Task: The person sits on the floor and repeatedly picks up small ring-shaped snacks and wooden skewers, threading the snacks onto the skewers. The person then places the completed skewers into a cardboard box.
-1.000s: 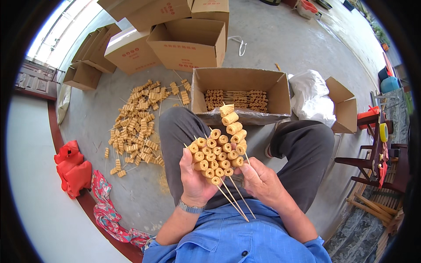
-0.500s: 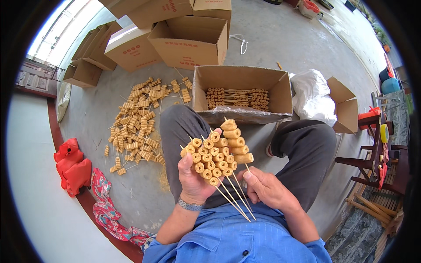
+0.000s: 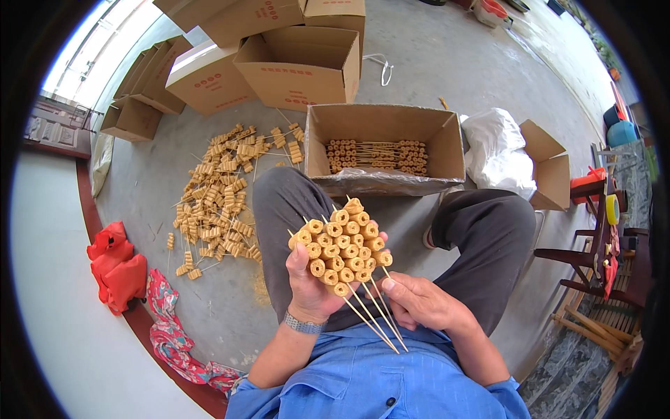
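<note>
My left hand [image 3: 304, 288], fingers wrapped round from below and behind, grips a bundle of skewers [image 3: 336, 253] threaded with golden-brown hollow rolls, their round ends facing me. Bare sticks stick out of the bundle toward my lap. Between thumb and fingers, my right hand [image 3: 423, 302] pinches the stick of one more skewer [image 3: 383, 258]. Its rolls lie against the bundle's right side. Beyond my knees, an open cardboard box [image 3: 385, 124] holds rows of similar skewers [image 3: 377, 156], packed with rolls at both ends and sticks in the middle.
A loose pile of skewers [image 3: 222, 183] covers the floor to the left. Behind it stand several cardboard boxes [image 3: 296, 66]. A white plastic bag [image 3: 497, 153] and another open carton [image 3: 548, 164] sit right of the box. Red cloth [image 3: 117, 269] lies far left; a dark wooden chair [image 3: 593, 244] stands right.
My right hand's skewer has come down and left from standing apart, fanned out to the right, to lying alongside the bundle. My left hand has stayed nearly still.
</note>
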### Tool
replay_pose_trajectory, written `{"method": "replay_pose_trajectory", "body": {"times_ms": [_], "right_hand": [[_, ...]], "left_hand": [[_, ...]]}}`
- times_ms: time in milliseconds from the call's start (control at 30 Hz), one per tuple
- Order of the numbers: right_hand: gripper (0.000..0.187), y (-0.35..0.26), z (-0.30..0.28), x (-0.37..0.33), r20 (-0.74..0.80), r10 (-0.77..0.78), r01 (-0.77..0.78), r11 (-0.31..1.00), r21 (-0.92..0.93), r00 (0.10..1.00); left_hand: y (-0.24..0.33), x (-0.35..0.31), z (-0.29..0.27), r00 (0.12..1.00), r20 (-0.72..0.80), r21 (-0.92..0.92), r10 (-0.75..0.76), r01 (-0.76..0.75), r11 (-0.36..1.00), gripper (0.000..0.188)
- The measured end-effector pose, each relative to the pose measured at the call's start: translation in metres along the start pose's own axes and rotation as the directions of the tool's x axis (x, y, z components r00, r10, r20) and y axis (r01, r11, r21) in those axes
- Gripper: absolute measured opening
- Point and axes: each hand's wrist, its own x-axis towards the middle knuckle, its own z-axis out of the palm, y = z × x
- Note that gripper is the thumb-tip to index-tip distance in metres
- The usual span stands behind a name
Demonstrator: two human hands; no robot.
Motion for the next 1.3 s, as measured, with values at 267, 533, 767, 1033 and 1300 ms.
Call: {"method": "replay_pose_trajectory", "body": {"times_ms": [267, 533, 767, 1033, 1300], "right_hand": [[0.078, -0.010, -0.005, 0.003, -0.329, -0.316, 0.204, 0.921, -0.333, 0.890], [0.097, -0.031, 0.015, 0.038, -0.297, -0.503, 0.272, 0.775, -0.571, 0.812], [0.094, -0.027, 0.001, 0.043, -0.294, -0.452, 0.284, 0.836, -0.469, 0.842], [0.095, -0.009, -0.028, 0.060, -0.316, -0.384, 0.280, 0.903, -0.327, 0.868], [0.099, -0.017, -0.058, 0.057, -0.394, -0.333, 0.307, 0.943, -0.129, 0.857]], "left_hand": [[0.008, 0.008, 0.008, 0.994, -0.065, 0.280, 0.093, -0.071, 0.957, 0.095], [-0.001, 0.006, 0.011, 0.978, -0.199, 0.442, 0.066, 0.029, 0.897, 0.099], [0.004, 0.013, -0.001, 0.979, -0.202, 0.376, -0.027, 0.103, 0.921, 0.106], [0.002, 0.043, -0.015, 0.945, -0.312, 0.395, -0.098, 0.223, 0.891, 0.099], [0.017, 0.106, 0.014, 0.924, -0.383, 0.528, -0.010, 0.228, 0.818, 0.106]]}}
